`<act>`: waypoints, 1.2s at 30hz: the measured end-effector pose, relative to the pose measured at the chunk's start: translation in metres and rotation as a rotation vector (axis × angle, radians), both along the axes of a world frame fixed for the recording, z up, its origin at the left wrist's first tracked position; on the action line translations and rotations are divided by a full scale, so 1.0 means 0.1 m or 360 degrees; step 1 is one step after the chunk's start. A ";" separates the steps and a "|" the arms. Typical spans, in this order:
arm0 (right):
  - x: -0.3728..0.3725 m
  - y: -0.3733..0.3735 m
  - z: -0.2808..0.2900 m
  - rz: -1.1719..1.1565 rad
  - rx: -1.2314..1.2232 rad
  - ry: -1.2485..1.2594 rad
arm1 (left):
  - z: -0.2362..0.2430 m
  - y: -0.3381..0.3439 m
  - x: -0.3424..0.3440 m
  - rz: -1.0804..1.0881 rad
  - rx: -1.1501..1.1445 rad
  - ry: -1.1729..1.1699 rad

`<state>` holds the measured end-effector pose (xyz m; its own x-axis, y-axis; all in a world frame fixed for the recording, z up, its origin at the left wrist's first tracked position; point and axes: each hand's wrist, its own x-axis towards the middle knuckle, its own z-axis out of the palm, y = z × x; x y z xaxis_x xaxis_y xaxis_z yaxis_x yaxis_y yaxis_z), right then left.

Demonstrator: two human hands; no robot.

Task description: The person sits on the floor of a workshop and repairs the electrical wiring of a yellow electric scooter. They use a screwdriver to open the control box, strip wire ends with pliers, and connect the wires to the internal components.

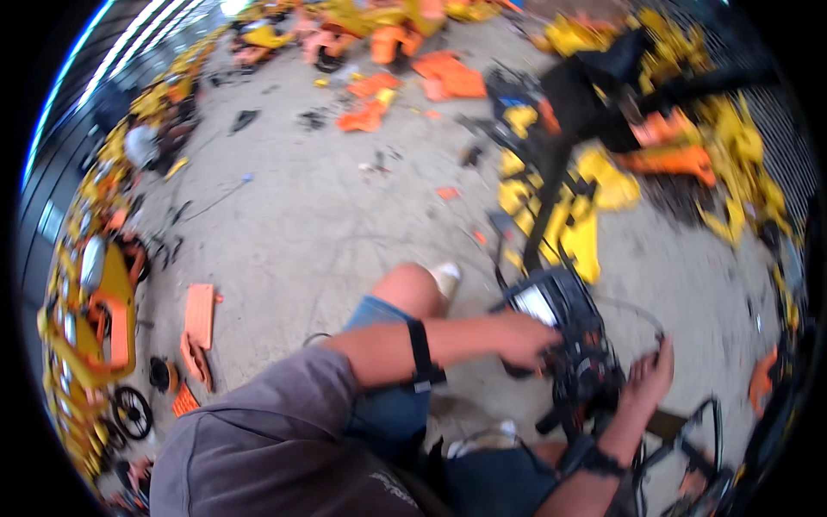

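A black mechanical unit (pixel 575 340) with a pale panel on top, wires and small red parts stands on the concrete floor in front of my knees. My left hand (pixel 525 339) reaches across from the left and grips its left side; a black strap circles that forearm. My right hand (pixel 650 372) comes up from the lower edge and holds the unit's right side with curled fingers, next to a thin cable loop (pixel 633 312). The picture is blurred, so the exact finger contact is unclear.
Yellow and orange plastic shells (pixel 573 215) lie just beyond the unit, with a black frame (pixel 594 95) above them. More orange pieces (pixel 198 319) and a small black wheel (pixel 132 412) lie at the left. Black tubing (pixel 702 431) sits at the lower right.
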<state>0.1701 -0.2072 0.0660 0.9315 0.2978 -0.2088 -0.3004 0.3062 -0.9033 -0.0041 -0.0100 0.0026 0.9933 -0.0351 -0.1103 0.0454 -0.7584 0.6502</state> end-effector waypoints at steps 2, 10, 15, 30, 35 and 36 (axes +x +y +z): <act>-0.10 -0.07 0.10 0.0222 -0.0137 0.0060 | 0.50 -0.09 -0.20 0.0052 -0.0232 0.0006; -0.37 0.01 0.13 0.1059 -0.0038 -0.0228 | 0.26 -0.10 -0.22 0.0880 -0.0274 -0.0273; -0.44 -0.08 0.19 0.1411 -0.0344 -0.0379 | 0.14 -0.12 -0.23 0.0652 -0.0432 -0.0483; -0.63 0.24 0.35 0.1602 -0.0567 -0.0078 | -0.33 0.01 -0.17 0.0734 -0.0144 -0.0232; -0.41 0.15 0.20 0.1332 -0.1029 -0.0288 | -0.25 -0.31 -0.10 0.0667 -0.0236 -0.0284; -0.24 0.30 0.00 0.1261 -0.1095 -0.0299 | -0.44 -0.29 -0.02 0.0620 -0.0204 -0.0309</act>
